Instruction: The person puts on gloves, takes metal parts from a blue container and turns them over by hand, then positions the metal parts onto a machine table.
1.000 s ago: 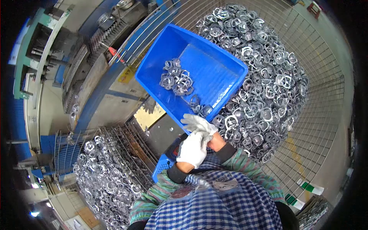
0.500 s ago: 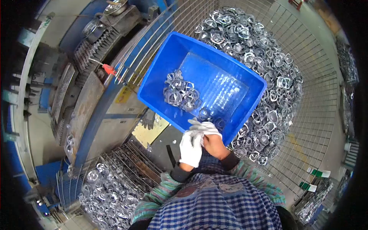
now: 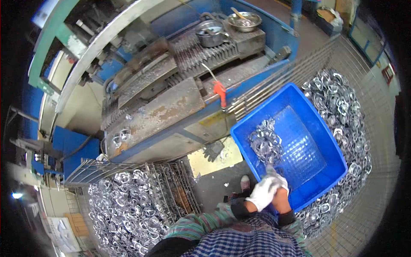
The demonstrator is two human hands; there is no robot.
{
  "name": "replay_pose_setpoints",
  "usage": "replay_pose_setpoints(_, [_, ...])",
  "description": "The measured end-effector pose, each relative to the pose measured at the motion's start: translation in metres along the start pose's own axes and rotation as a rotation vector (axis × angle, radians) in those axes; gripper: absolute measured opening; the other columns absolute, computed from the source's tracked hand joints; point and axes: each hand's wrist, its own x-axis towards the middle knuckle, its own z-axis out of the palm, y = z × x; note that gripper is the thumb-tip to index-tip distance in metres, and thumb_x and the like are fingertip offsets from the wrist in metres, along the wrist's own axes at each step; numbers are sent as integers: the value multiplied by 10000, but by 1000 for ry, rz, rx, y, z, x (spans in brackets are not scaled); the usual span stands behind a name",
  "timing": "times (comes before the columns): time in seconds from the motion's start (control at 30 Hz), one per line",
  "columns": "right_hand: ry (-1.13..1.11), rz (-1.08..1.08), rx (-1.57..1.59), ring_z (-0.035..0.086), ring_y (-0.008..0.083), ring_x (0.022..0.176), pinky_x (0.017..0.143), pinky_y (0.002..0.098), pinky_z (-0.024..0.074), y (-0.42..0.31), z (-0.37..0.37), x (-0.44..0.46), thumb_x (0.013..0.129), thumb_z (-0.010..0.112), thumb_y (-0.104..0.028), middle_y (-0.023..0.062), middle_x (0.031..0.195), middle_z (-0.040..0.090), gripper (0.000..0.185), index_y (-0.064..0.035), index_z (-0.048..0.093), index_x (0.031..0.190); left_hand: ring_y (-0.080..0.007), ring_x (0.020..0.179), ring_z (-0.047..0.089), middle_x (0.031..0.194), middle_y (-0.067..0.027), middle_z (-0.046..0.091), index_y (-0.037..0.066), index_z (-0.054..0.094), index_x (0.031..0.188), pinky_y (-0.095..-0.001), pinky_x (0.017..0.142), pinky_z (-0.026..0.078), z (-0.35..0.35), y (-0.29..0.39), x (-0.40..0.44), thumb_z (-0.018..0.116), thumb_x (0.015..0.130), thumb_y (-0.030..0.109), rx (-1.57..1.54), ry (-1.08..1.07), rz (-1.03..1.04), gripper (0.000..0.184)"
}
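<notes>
My left hand [image 3: 262, 195], in a white glove, is closed against my right hand at the near rim of the blue plastic bin [image 3: 295, 205]. Its fingers appear to grip the white glove [image 3: 280, 180] on my right hand [image 3: 281, 200]. That glove covers only the front of the hand, leaving skin bare toward the wrist. Motion blur and overlap obscure the right fingers. Just beyond them, a small pile of shiny ring-shaped metal parts [image 3: 265, 141] lies at the bin's left side.
Behind the bin is a wire cage heaped with metal parts [image 3: 342, 107]. Another wire basket [image 3: 171, 184] with similar parts stands at left. A machine bench [image 3: 158, 111] carries metal bowls [image 3: 244, 21] and a red-handled tool [image 3: 220, 92]. A dark glove [image 3: 212, 150] lies on yellow sheet [image 3: 229, 160].
My view has turned left, so the bin and hands appear farther right and more of the machine shows. Both hands stay together at the bin's near rim.
</notes>
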Motion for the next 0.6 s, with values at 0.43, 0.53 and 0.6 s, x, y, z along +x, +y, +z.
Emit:
replay_pose_setpoints(0.43, [90, 364, 1737, 383, 274, 1150, 995, 405, 265, -56, -5, 57, 877, 410, -329, 143, 1336, 335, 547, -123, 232, 1351, -353, 1001, 462, 996, -172, 519, 57, 541, 961, -408, 844, 372, 3, 19, 18, 497, 825, 139, 171, -120, 138, 165])
replay_pose_setpoints(0.53, [78, 252, 1429, 496, 278, 1021, 855, 376, 409, 33, -4, 20, 873, 391, -373, 187, 1255, 412, 555, -126, 238, 1346, -365, 959, 475, 969, -187, 513, 66, 520, 996, -412, 821, 384, 11, 22, 19, 485, 831, 144, 131, -163, 211, 186])
replay_pose_setpoints(0.6, [88, 104, 830, 579, 263, 832, 675, 312, 491, 57, -11, 5, 876, 397, -341, 197, 1152, 492, 556, -94, 235, 1347, -367, 932, 483, 950, -186, 515, 58, 522, 969, -416, 809, 390, 12, 37, 21, 483, 830, 134, 49, -233, 125, 163])
